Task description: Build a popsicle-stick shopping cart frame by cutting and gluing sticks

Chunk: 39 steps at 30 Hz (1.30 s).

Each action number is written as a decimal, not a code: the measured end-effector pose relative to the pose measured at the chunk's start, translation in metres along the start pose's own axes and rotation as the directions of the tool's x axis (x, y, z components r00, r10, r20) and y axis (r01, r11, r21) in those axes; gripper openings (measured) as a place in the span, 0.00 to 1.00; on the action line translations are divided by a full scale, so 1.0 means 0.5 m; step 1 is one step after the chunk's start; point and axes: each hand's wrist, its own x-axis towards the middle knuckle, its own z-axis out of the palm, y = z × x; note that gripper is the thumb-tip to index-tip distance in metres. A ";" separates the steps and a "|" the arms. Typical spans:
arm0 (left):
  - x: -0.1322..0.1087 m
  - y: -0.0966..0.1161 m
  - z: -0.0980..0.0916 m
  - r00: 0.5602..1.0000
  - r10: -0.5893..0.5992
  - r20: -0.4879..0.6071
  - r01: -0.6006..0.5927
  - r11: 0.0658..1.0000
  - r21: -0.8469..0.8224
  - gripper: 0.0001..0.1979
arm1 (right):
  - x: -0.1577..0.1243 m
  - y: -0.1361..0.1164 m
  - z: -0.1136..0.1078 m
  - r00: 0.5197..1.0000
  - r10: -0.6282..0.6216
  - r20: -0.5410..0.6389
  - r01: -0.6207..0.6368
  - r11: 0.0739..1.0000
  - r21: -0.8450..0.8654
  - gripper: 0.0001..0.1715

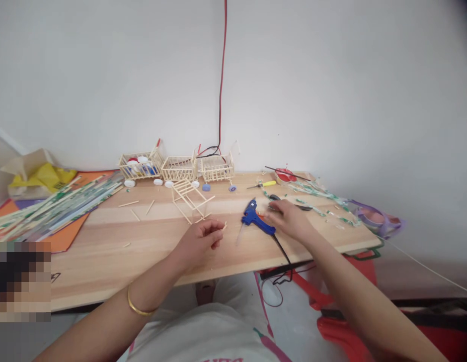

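Observation:
My left hand (205, 235) is closed in a pinch on a short wooden stick (225, 227), above the middle of the table. To its right lies a blue glue gun (258, 221) on its side, nozzle pointing away, a clear glue stick poking out of it. My right hand (288, 219) is just beyond the glue gun, fingers partly stretched and apart. Beside those fingers is a black-handled tool (303, 206), partly covered by the hand. Behind my left hand stands a loose frame of thin sticks (190, 198).
Three small stick carts (217, 168) with round wheels line the wall. Bundled sticks and strips (67, 203) cover an orange sheet at left. At right are a yellow-handled screwdriver (269, 183), a red dish (285, 175) and green-white wrapper scraps (316, 190). The glue gun's black cord (282, 248) drops over the front edge.

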 end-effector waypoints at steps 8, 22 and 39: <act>-0.028 0.031 -0.025 0.998 0.003 -0.059 -0.004 1.000 -0.020 0.12 | 0.004 -0.112 0.009 0.965 -0.203 -0.165 0.228 0.963 0.145 0.17; -0.018 0.108 -0.102 0.937 0.218 -0.272 -0.198 0.975 0.100 0.09 | 0.132 -0.325 -0.056 0.674 -0.733 -0.095 0.711 0.608 0.354 0.10; 0.048 0.035 -0.159 0.940 -0.253 -0.230 0.122 0.877 -0.465 0.15 | 0.241 -0.344 0.011 0.740 -0.672 -0.034 0.650 0.701 0.294 0.09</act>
